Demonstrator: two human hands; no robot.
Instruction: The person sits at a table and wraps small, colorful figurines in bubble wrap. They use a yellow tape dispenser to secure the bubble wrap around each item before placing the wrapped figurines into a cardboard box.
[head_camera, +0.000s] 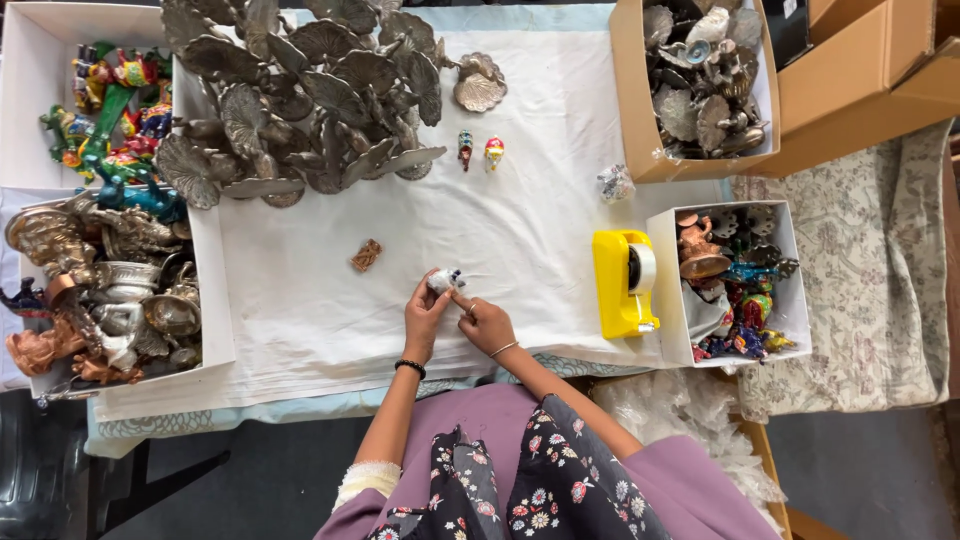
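At the far left, white boxes (215, 330) hold brightly painted figurines (110, 110) and brass and copper pieces (100, 290), with a heap of grey metal fan-shaped pieces (300, 95) spread just beside them on the white-clothed surface (540, 140). Near the middle of the front edge, the left hand (425, 318) and the right hand (487, 322) meet, fingers of both closed around a small white-wrapped object (442, 281) held just above the cloth. To the right stand a yellow tape dispenser (622, 283), then a small white box of coloured figurines (735, 290), with a cardboard box of grey metal parts (700, 85) behind them.
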